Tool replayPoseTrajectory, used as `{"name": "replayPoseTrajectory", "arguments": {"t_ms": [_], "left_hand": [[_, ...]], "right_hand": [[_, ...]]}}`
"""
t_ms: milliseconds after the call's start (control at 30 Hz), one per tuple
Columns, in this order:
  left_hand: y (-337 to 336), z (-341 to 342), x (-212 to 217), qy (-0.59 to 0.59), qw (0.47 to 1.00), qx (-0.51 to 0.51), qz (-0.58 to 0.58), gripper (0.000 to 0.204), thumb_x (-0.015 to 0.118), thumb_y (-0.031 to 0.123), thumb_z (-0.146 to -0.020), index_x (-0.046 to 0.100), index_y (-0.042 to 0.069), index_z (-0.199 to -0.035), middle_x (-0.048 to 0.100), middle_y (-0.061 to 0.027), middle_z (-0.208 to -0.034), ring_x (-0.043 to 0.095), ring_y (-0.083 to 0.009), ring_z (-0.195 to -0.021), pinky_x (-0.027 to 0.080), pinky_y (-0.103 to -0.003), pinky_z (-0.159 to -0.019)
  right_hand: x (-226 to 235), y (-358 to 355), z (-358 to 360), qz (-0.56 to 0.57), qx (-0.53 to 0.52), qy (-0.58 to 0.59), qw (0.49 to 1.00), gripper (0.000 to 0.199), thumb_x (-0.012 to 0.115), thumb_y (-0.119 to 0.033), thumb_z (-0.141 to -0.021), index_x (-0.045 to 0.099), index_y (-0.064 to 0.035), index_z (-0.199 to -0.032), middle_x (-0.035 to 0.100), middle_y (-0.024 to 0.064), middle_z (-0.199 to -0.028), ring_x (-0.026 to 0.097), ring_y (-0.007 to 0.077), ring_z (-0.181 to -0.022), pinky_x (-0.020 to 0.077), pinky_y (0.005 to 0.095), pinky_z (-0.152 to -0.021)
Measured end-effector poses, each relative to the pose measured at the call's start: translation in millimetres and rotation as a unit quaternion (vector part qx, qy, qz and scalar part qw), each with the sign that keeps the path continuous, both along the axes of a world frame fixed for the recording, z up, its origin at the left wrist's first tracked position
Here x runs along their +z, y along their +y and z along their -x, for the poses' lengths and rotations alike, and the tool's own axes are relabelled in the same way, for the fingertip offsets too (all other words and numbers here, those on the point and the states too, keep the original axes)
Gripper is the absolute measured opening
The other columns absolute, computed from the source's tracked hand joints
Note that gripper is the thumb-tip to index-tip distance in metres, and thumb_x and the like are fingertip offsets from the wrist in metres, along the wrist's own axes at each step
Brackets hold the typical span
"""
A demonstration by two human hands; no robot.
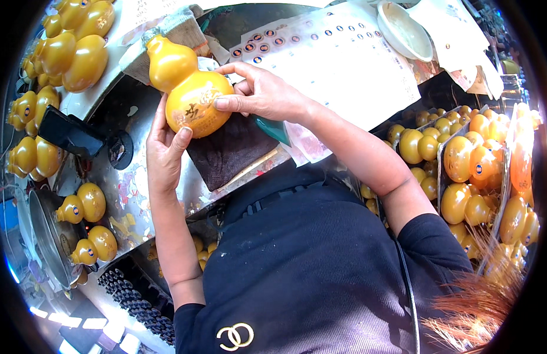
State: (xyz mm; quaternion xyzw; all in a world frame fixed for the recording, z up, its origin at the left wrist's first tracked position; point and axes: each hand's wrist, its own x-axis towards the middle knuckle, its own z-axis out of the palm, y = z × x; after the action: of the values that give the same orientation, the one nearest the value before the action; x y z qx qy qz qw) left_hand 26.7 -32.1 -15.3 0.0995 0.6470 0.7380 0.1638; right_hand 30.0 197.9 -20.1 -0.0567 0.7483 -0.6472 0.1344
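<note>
A glossy yellow gourd-shaped bottle [188, 88] with gold and dark markings is held up between my two hands over the work table. Its narrow end tilts toward the far left. My left hand [166, 144] grips the wide lower bulb from below left, thumb on its near side. On the right of the same bulb, my right hand [258, 94] presses its thumb and curled fingers against the surface. Beneath the bottle lies a dark brown cloth [229, 147] on the table. A sheet of round dark stickers [279, 41] is spread just beyond my right hand.
An oval white dish [405, 30] sits on the papers at the back right. More yellow gourd bottles fill divided crates [441, 177] at right and stand at left. A black phone-like device on a stand [70, 133] and a round metal pan [49, 236] are at left.
</note>
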Motion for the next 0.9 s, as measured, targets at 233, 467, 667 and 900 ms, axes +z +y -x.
{"name": "replayPoseTrajectory", "arguments": {"t_ms": [233, 467, 667, 900], "left_hand": [[-2.0, 1.3, -0.3, -0.007, 1.000, -0.012, -0.006, 0.081, 0.073, 0.032, -0.083, 0.032, -0.002, -0.143, 0.044, -0.0103, -0.139, 0.043, -0.0197, -0.129, 0.032, -0.034, -0.109], [-3.1, 3.0, -2.4, -0.010, 1.000, -0.009, -0.007, 0.088, 0.074, 0.030, -0.081, 0.025, -0.003, -0.146, 0.041, -0.0138, -0.140, 0.042, -0.0222, -0.130, 0.033, -0.035, -0.108], [-4.6, 4.0, -3.1, -0.003, 1.000, -0.018, -0.001, 0.087, 0.073, 0.032, -0.083, 0.024, -0.003, -0.146, 0.041, -0.0141, -0.141, 0.042, -0.0222, -0.130, 0.032, -0.035, -0.108], [-6.4, 4.8, -5.8, -0.001, 1.000, -0.024, -0.005, 0.085, 0.071, 0.033, -0.085, 0.024, -0.002, -0.147, 0.040, -0.0131, -0.141, 0.040, -0.0216, -0.131, 0.031, -0.035, -0.109]], "right_hand": [[-1.0, -0.8, -0.2, 0.017, -0.001, -0.004, 1.000, 0.068, 0.072, -0.043, -0.082, 0.045, -0.0041, -0.131, 0.055, -0.0028, -0.066, 0.052, 0.0057, -0.063, 0.0428, 0.0224, -0.063], [-1.8, -0.7, -0.6, 0.020, 0.000, -0.007, 1.000, 0.065, 0.072, -0.043, -0.082, 0.047, -0.0044, -0.128, 0.055, -0.0031, -0.066, 0.051, 0.0050, -0.063, 0.0403, 0.0217, -0.062], [-2.6, 0.3, 0.4, 0.012, -0.004, -0.005, 1.000, 0.066, 0.072, -0.045, -0.082, 0.047, -0.0049, -0.128, 0.056, -0.0026, -0.067, 0.051, 0.0051, -0.063, 0.0417, 0.0234, -0.062], [1.7, 0.1, -4.9, 0.093, -0.057, -0.054, 0.993, 0.051, 0.068, -0.040, -0.087, 0.055, -0.0049, -0.122, 0.056, -0.0019, -0.067, 0.050, 0.0057, -0.059, 0.0431, 0.0234, -0.061]]}}
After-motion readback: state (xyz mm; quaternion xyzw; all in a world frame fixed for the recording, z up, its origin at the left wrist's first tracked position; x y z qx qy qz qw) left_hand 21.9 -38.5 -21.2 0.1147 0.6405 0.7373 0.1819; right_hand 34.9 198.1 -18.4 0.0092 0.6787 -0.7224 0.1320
